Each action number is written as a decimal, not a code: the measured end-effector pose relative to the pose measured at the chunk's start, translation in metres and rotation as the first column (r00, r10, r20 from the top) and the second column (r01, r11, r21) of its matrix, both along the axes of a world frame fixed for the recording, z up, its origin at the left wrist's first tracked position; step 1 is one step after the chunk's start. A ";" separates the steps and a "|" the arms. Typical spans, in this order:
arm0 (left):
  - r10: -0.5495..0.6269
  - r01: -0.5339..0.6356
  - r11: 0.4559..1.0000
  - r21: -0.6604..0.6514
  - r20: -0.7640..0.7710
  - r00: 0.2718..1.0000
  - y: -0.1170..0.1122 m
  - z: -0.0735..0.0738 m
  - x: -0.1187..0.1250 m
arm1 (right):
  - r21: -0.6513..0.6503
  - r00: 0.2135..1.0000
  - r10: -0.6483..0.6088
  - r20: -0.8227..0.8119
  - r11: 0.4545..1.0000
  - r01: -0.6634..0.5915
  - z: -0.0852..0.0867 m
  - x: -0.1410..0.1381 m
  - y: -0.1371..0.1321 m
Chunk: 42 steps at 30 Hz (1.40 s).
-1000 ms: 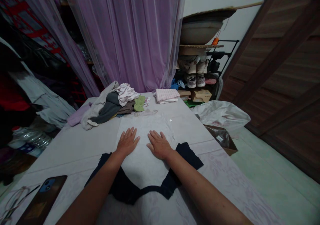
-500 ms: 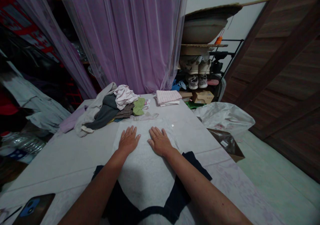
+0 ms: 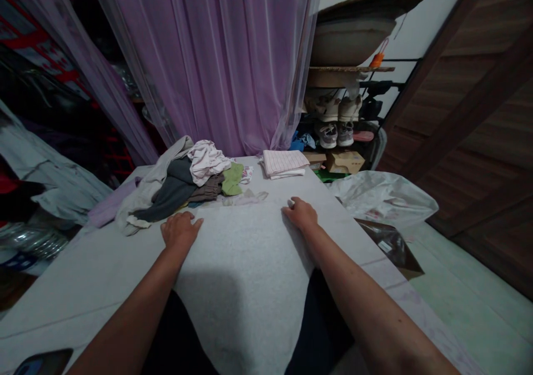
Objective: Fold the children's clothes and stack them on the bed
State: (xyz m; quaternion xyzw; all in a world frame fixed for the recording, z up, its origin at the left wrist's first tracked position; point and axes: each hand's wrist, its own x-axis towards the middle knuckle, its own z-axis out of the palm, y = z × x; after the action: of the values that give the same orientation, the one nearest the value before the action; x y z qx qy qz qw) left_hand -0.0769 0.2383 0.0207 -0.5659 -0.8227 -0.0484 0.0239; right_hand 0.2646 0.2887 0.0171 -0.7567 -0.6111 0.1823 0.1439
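Note:
A pale grey cloth [image 3: 245, 264] lies spread flat on the table, over a dark navy garment [image 3: 320, 330] whose edges show near me. My left hand [image 3: 179, 232] rests on the cloth's far left corner, fingers curled over the edge. On the far right corner, my right hand [image 3: 300, 214] has its fingers curled on the cloth. Both arms reach forward, wide apart.
A heap of mixed clothes [image 3: 183, 181] and a folded pink-striped cloth [image 3: 283, 163] lie at the table's far end, before a purple curtain [image 3: 216, 59]. A phone [image 3: 41, 361] sits at the near left. A white plastic bag [image 3: 383, 197], cardboard box and shoe rack [image 3: 345, 125] stand right.
My hands, side by side and flat at the cloth's middle, have slid forward and apart to its far corners and curled. The view has moved closer over the table.

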 end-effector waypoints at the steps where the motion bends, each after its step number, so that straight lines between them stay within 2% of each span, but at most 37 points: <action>1: 0.022 -0.020 0.999 -0.039 0.042 0.999 0.004 0.003 -0.001 | -0.050 0.998 -0.003 -0.059 0.999 0.000 0.002 0.001 0.006; 4: 0.085 -0.047 0.987 -0.154 0.251 0.964 0.016 0.009 -0.005 | -0.111 0.983 0.017 -0.181 0.993 -0.037 0.009 0.003 0.017; 7: 0.070 -0.010 0.992 -0.124 0.493 0.867 0.022 0.016 -0.007 | -0.088 0.959 0.009 -0.283 0.995 -0.035 0.022 0.007 0.018; 9: 0.029 0.022 0.997 -0.079 0.584 0.811 0.024 0.031 -0.008 | -0.046 0.942 -0.007 -0.337 0.999 -0.009 0.038 0.009 0.020; 11: -0.030 0.052 0.999 -0.013 0.668 0.744 0.028 0.059 -0.006 | 0.025 0.923 -0.016 -0.384 0.999 0.028 0.063 0.010 0.025; 12: -0.078 0.039 0.997 0.070 0.723 0.687 0.031 0.079 -0.004 | 0.073 0.913 -0.018 -0.407 0.996 0.053 0.079 0.012 0.029; 13: -0.139 -0.001 0.984 0.179 0.771 0.622 0.033 0.100 -0.002 | 0.128 0.899 -0.012 -0.437 0.989 0.076 0.096 0.014 0.033; 15: -0.281 -0.090 0.923 0.374 0.814 0.508 0.037 0.147 0.005 | 0.252 0.859 0.010 -0.512 0.958 0.138 0.136 0.021 0.040; 16: -0.358 -0.116 0.883 0.456 0.811 0.462 0.036 0.170 0.010 | 0.362 0.780 0.087 -0.619 0.913 0.186 0.157 0.026 0.040; 18: -0.517 -0.104 0.797 0.596 0.760 0.394 0.028 0.209 0.020 | 0.518 0.670 0.258 -0.696 0.827 0.219 0.195 0.038 0.034; 20: -0.641 -0.038 0.721 0.692 0.687 0.342 0.010 0.232 0.031 | 0.626 0.612 0.402 -0.681 0.753 0.203 0.221 0.052 0.016; 21: -0.680 -0.007 0.695 0.719 0.661 0.316 -0.002 0.236 0.036 | 0.655 0.596 0.444 -0.670 0.732 0.191 0.227 0.059 0.003; 23: -0.713 0.028 0.677 0.736 0.646 0.273 -0.028 0.228 0.043 | 0.661 0.579 0.463 -0.672 0.726 0.187 0.223 0.070 -0.026; 25: -0.685 0.041 0.710 0.703 0.674 0.276 -0.055 0.203 0.047 | 0.622 0.584 0.420 -0.694 0.759 0.193 0.198 0.080 -0.057; 28: -0.585 0.157 0.804 0.574 0.714 0.385 -0.094 0.143 0.048 | 0.567 0.651 0.341 -0.678 0.806 0.170 0.134 0.090 -0.101; 30: -0.535 0.255 0.845 0.470 0.740 0.408 -0.119 0.096 0.049 | 0.500 0.690 0.318 -0.650 0.863 0.074 0.084 0.094 -0.130; 33: -0.486 0.353 0.865 0.357 0.773 0.408 -0.152 0.033 0.051 | 0.339 0.757 0.262 -0.599 0.939 -0.057 0.020 0.101 -0.167; 35: -0.481 0.409 0.859 0.307 0.756 0.443 -0.167 0.007 0.052 | 0.297 0.805 0.248 -0.539 0.950 -0.094 -0.007 0.107 -0.184; 36: -0.479 0.435 0.856 0.280 0.746 0.462 -0.172 -0.001 0.052 | 0.293 0.821 0.263 -0.507 0.948 -0.123 -0.015 0.111 -0.190; 38: -0.462 0.476 0.853 0.214 0.735 0.497 -0.177 -0.006 0.049 | 0.288 0.842 0.308 -0.442 0.938 -0.193 -0.021 0.119 -0.196; 40: -0.430 0.486 0.860 0.156 0.736 0.523 -0.173 -0.002 0.045 | 0.241 0.864 0.341 -0.370 0.933 -0.266 -0.016 0.127 -0.195; 42: -0.407 0.473 0.871 0.131 0.731 0.547 -0.162 0.006 0.041 | 0.118 0.898 0.339 -0.280 0.941 -0.318 -0.005 0.132 -0.189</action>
State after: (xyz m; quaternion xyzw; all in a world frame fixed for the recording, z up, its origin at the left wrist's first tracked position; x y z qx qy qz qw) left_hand -0.0358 0.0765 0.0263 -0.6847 -0.5928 -0.2439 -0.3468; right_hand 0.3965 0.0997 0.0123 -0.6014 -0.7072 0.2942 0.2271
